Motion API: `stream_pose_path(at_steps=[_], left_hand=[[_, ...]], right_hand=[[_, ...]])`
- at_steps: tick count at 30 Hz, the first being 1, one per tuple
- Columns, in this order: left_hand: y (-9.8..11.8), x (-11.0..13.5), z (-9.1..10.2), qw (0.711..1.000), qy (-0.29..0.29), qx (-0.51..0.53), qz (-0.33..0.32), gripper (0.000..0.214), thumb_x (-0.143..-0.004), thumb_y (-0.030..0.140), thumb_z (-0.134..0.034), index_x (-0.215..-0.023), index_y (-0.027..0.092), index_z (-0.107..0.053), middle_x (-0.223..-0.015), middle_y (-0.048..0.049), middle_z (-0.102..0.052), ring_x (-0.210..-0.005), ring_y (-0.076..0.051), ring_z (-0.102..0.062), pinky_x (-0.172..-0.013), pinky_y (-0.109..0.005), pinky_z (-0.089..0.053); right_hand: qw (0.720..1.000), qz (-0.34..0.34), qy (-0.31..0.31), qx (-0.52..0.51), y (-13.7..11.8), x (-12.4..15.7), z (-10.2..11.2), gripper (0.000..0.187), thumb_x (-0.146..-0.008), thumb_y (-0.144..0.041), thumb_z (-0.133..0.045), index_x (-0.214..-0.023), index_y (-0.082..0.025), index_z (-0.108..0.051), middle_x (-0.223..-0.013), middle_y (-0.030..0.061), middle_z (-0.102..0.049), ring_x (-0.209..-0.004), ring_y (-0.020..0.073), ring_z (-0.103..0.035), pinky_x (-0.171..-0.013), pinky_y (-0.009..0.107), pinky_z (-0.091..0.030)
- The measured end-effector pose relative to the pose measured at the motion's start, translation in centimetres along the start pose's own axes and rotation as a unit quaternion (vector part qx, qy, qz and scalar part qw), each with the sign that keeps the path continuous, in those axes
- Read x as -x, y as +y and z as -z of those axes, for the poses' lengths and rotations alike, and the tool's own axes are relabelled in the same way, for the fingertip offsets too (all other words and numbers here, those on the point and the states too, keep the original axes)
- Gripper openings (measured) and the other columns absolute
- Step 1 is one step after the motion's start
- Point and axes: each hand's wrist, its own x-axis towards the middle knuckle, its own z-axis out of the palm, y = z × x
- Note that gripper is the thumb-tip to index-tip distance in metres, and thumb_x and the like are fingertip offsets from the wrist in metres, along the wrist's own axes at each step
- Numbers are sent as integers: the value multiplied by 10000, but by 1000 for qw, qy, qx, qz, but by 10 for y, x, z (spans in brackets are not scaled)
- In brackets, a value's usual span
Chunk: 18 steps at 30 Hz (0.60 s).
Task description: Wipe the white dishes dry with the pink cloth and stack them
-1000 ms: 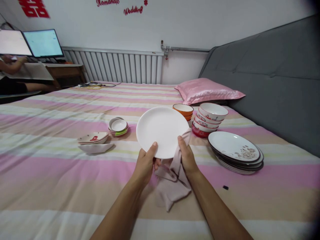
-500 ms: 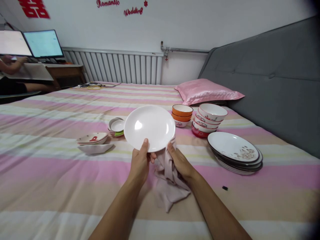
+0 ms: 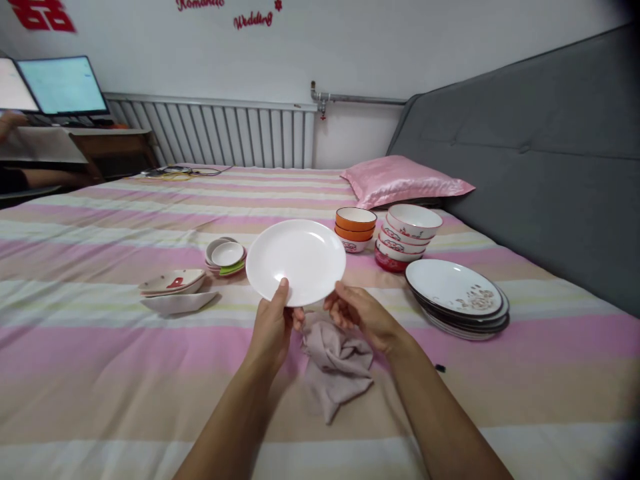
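A plain white plate (image 3: 296,260) is held up over the bed, tilted so its glossy face shows. My left hand (image 3: 274,320) grips its lower left rim, thumb on top and fingers beneath. At the lower right rim, my right hand (image 3: 357,313) pinches the edge with thumb and curled fingers. Just below the hands, a crumpled pinkish-grey cloth (image 3: 337,363) lies on the striped bedsheet (image 3: 100,400).
Right of the plate are a stack of patterned plates (image 3: 457,293), white-and-red bowls (image 3: 407,233) and orange bowls (image 3: 355,227). Small dishes (image 3: 226,255) and boat-shaped dishes (image 3: 175,290) sit left. A pink pillow (image 3: 405,180) lies behind. A person's arm (image 3: 10,122) shows far left.
My right hand has let go of the cloth, which now lies on the bed, and has moved to the plate's rim. The plate is slightly lower; the view has shifted a little right.
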Motion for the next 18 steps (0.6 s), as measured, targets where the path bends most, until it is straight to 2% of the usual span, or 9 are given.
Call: stream_pose_path(at_steps=[2,3,5,10,13,15,18], left_hand=[[-2,1,-4,999,-16,-17,23,383,-771,492,-552,-758,109,-565,-344,43,-462,-298,-45,-352,-346,-164,-241],[-2,1,-6,999,-23,-23,32,396,-769,504,-547,-733,110,-560,-335,41,-455,-291,-45,-346,-339,-167,-230],[-3,0,-8,998,-33,-29,44,406,-762,516,-546,-705,113,-553,-331,35,-455,-287,-47,-348,-332,-171,-226],[-5,-4,-10,998,-34,-35,40,370,-758,479,-566,-654,124,-550,-353,22,-479,-305,-66,-386,-352,-188,-288],[-5,-4,-11,997,-45,-42,43,409,-770,489,-544,-584,125,-545,-366,2,-488,-320,-76,-403,-367,-205,-313],[-4,-5,-11,996,-63,-40,40,421,-774,504,-528,-614,118,-575,-412,-15,-524,-345,-88,-428,-373,-212,-325],[-3,-5,-12,990,-125,-42,46,477,-789,552,-459,-749,103,-616,-519,-49,-590,-411,-122,-489,-418,-239,-381]], right_hand=[[999,-17,-38,-13,0,2,-4,447,-760,-544,-540,-654,-115,-615,-463,-19,-528,-384,38,-390,-403,165,-250],[999,-14,-38,-23,1,2,-5,426,-754,-524,-556,-644,-116,-610,-491,-14,-549,-381,34,-389,-393,162,-246],[999,-10,-24,-43,1,1,-9,384,-740,-488,-575,-630,-121,-599,-529,-8,-576,-378,34,-391,-370,162,-233],[998,-13,29,-61,3,-2,-19,367,-753,-429,-513,-547,-128,-557,-401,-41,-466,-332,27,-306,-342,169,-151],[996,-13,37,-85,4,-4,-25,325,-733,-402,-518,-555,-131,-545,-446,-30,-501,-353,25,-319,-354,165,-146],[994,2,47,-103,5,-4,-27,318,-722,-401,-519,-551,-133,-536,-438,-33,-489,-359,27,-321,-363,166,-141],[990,29,66,-125,6,-5,-29,349,-734,-421,-489,-535,-137,-527,-370,-57,-404,-332,29,-275,-365,179,-125]])
